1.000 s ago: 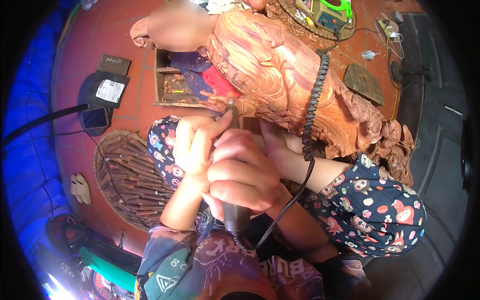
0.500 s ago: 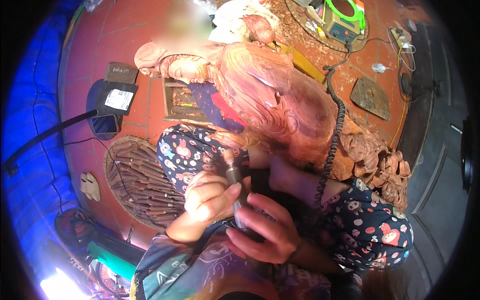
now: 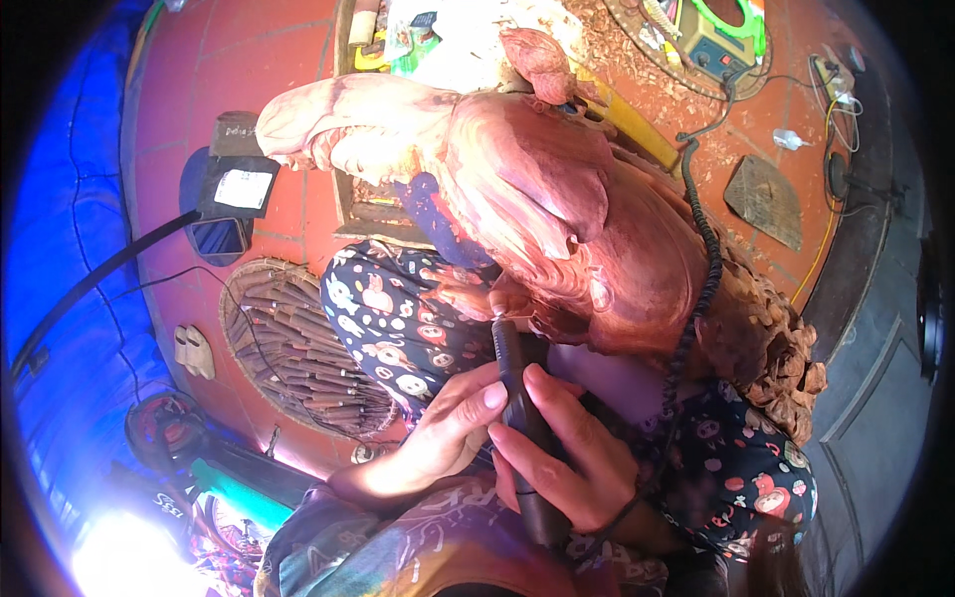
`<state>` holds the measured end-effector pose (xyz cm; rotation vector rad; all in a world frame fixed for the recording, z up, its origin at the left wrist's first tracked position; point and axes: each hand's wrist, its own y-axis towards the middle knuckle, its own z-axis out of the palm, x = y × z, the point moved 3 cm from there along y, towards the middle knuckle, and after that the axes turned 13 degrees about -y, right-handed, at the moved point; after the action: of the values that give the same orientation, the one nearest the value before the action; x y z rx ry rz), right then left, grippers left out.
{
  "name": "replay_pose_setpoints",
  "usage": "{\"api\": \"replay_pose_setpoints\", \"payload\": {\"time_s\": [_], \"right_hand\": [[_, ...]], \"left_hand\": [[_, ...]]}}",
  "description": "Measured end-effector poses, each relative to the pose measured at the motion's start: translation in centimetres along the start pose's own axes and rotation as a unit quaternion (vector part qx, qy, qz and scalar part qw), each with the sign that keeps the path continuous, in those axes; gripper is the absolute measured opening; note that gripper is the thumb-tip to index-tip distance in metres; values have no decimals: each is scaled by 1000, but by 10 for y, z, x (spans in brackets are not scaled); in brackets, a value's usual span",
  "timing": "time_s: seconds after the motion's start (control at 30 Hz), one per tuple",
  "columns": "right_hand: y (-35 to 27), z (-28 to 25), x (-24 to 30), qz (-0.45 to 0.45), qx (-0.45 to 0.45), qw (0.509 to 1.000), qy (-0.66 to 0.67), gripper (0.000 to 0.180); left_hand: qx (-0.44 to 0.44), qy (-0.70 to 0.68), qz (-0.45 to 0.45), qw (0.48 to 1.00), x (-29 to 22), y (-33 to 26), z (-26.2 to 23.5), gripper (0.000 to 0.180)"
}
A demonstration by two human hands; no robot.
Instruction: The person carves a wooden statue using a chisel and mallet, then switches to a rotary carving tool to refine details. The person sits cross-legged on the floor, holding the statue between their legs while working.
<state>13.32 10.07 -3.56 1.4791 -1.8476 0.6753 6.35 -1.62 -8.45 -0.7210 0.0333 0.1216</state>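
A dark rotary carving handpiece (image 3: 524, 418) points up and away, its body between my two hands. My right hand (image 3: 575, 460) is closed round the lower body. My left hand (image 3: 450, 426) is closed against the other side, its thumb on the handpiece's body. Across my lap lies a large reddish wooden statue (image 3: 642, 234), a carved veiled figure with its head to the left and an ornate carved base at the right. The handpiece's narrow tip is close to the statue's near edge; contact cannot be made out. A coiled black cord (image 3: 708, 279) runs over the statue.
A round basket (image 3: 232, 333) of many wooden-handled tools stands left, with a phone (image 3: 219, 239) beyond it. A control box (image 3: 718, 48) sits far right near wood shavings. A flat wooden slab (image 3: 764, 201) and a power strip (image 3: 834, 75) lie at right.
The handpiece has turned more upright and its shaft shows more clearly. My left fingers have opened from a tight curl and shifted along it. The view has also shifted slightly.
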Motion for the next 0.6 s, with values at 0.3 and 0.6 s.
{"api": "replay_pose_setpoints", "payload": {"time_s": [0.3, 0.6], "right_hand": [[9, -5, -5, 49, 6, 999, -6, 32], [20, -1, -7, 105, -6, 991, 86, 41]], "left_hand": [[-7, -86, -36, 996, -2, 6, 0, 42], [-17, -93, -28, 995, -9, 8, 1, 40]]}}
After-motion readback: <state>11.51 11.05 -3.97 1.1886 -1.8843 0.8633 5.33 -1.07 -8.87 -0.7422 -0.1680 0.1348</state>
